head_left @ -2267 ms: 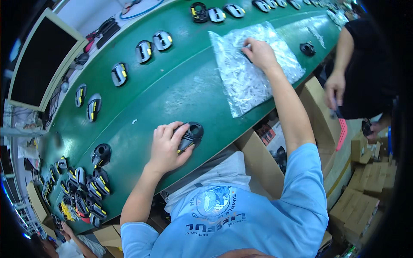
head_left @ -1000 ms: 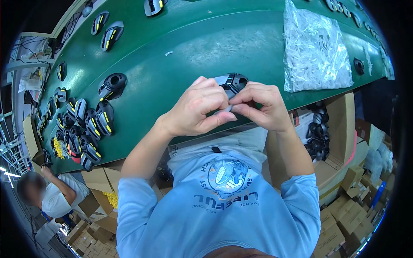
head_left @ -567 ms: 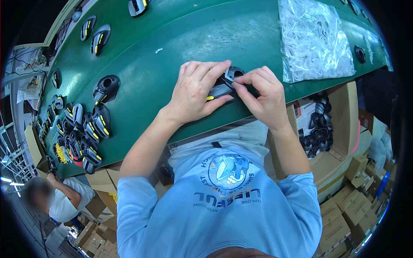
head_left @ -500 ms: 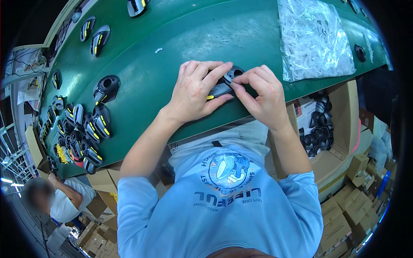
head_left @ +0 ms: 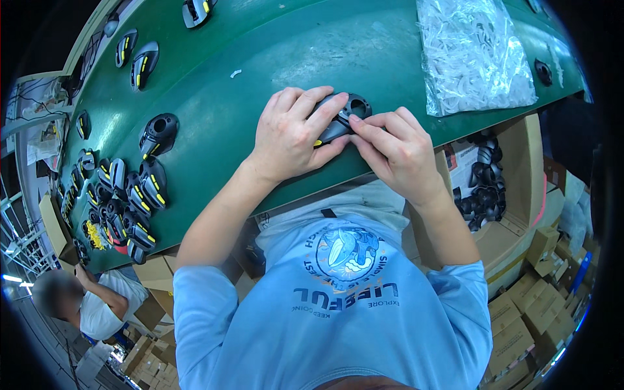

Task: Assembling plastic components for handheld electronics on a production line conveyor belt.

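A dark grey and black plastic housing [head_left: 338,127] with a yellow strip and a round hole at its far end sits between my hands, just above the near part of the green table [head_left: 273,149]. My left hand [head_left: 296,133] is closed round it, with the fingers over its top and the thumb along its near edge. From the right, my right hand [head_left: 398,146] reaches in. Its thumb and forefinger are pinched together at the housing's right side, and whatever they hold is hidden or too small to name.
To the left lies a lone black housing [head_left: 158,134], beside a pile of similar housings [head_left: 133,188]. A clear bag of small translucent pieces [head_left: 478,65] lies at the right. Below it, an open carton [head_left: 517,169] holds black parts [head_left: 484,179]. A co-worker [head_left: 104,305] is at lower left.
The housing has turned slightly in my left hand, and both hands have shifted a little. My right fingertips now press against its side near the hole.
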Demonstrator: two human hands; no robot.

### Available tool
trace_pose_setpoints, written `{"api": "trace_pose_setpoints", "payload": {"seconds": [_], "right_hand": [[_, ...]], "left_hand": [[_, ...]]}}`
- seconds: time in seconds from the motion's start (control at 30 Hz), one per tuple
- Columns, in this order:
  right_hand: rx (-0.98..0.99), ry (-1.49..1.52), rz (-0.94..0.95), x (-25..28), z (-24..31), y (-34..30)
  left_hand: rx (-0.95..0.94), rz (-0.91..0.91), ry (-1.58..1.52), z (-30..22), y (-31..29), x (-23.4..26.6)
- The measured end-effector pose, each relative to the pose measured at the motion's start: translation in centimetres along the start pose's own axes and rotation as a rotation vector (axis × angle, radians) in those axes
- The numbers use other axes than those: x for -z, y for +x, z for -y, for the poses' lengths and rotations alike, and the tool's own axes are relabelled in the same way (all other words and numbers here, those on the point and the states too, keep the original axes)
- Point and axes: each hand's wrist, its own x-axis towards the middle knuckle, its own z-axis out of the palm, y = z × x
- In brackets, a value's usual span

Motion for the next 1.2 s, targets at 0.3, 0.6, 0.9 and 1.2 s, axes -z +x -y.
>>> {"api": "trace_pose_setpoints", "payload": {"seconds": [0.3, 0.6, 0.9, 1.2], "right_hand": [[0.048, -0.071, 0.173, 1.0, -1.8, -1.2], [-0.132, -0.013, -0.285, 4.2, -4.5, -8.0], [-0.799, -0.42, 0.209, 3.3, -25.4, -25.2], [-0.933, 0.026, -0.147, 6.8, -23.2, -25.0]], "left_hand": [[-0.112, 0.038, -0.015, 0.0, 1.3, -0.2], [-0.06, 0.106, 0.04, 1.0, -1.3, -0.1], [-0.071, 0.125, 0.064, 0.4, -0.7, -0.4], [-0.069, 0.114, 0.042, 0.3, -0.3, -0.4]]}}
